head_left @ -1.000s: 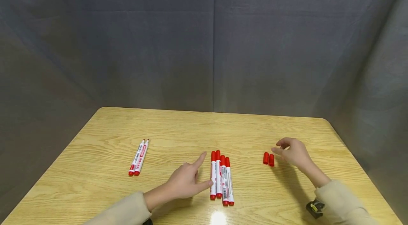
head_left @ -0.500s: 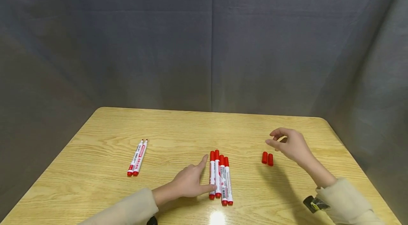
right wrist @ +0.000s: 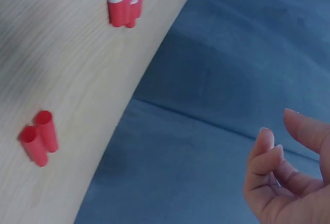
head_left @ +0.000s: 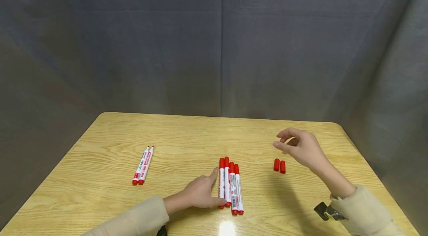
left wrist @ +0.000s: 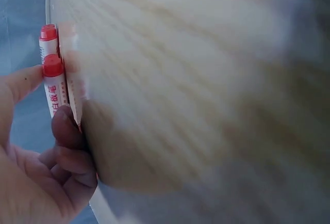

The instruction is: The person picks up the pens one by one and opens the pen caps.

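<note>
My left hand (head_left: pixel 200 192) is at the left side of a row of several capped red whiteboard markers (head_left: pixel 231 186). Its extended index fingertip is right beside the cap of the leftmost marker, and the thumb reaches across the lower ends of the two left markers. In the left wrist view, the thumb (left wrist: pixel 30 82) touches a marker's red end (left wrist: pixel 52 65) while other fingers (left wrist: pixel 72 167) curl below. Raised over the table's right side, my right hand (head_left: pixel 302 148) holds nothing, its fingers loosely bent. Two loose red caps (head_left: pixel 279 165) stand out below it, side by side.
Two uncapped red markers (head_left: pixel 143 165) lie together on the left of the wooden table (head_left: pixel 187 135), tips pointing away from me. A dark grey curtain (head_left: pixel 214 42) hangs behind the table's far edge.
My left hand has shifted right, bringing the thumb farther over the marker row. My right hand has risen away from the two caps, toward the upper left. Markers and caps stay in place.
</note>
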Tool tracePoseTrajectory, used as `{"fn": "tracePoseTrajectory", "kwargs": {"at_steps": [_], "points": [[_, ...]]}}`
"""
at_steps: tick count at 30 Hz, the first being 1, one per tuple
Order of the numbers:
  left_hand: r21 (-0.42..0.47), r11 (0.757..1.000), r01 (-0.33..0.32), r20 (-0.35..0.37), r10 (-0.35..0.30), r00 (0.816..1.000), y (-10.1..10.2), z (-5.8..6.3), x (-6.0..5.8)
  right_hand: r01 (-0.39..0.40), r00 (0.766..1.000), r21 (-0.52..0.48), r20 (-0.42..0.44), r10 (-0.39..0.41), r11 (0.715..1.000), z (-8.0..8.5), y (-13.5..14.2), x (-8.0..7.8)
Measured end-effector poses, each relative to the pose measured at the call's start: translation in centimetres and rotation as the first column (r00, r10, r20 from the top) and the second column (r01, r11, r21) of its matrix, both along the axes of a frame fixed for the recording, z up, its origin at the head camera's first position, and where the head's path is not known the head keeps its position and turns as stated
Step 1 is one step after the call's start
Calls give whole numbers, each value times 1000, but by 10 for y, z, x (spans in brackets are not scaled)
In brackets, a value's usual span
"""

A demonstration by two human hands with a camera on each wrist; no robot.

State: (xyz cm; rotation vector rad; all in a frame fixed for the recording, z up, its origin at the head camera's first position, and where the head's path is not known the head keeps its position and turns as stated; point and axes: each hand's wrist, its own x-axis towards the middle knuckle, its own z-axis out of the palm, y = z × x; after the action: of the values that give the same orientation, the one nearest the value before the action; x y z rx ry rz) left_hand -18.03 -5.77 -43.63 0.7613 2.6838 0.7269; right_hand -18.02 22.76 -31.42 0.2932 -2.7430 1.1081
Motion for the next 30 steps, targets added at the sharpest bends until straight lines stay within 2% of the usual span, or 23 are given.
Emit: {"fn": "tracePoseTrajectory", "kwargs": {"at_steps": [6,14,18,24,30], "points": [[41,999,-1,9,0,1000,-2,-2,-2,-18,1000,-14,-23,18,1000,11,-9,6],[28,999,-23,-7,24,1000,0,0,-2,-67,996,-2,-64,67,998,21,-20,11],[36,999,-15,-25,16,1000,-1,-1,-2,-91,993,-6,-74,90,996,23,-25,11],[111,994,0,-39,4,999,-3,-4,-4,-110,991,-18,-75,109,994,21,-30,8],[196,981,9,-51,1,999,-5,-1,-2,-122,991,-23,-63,120,992,17,-32,6]]}}
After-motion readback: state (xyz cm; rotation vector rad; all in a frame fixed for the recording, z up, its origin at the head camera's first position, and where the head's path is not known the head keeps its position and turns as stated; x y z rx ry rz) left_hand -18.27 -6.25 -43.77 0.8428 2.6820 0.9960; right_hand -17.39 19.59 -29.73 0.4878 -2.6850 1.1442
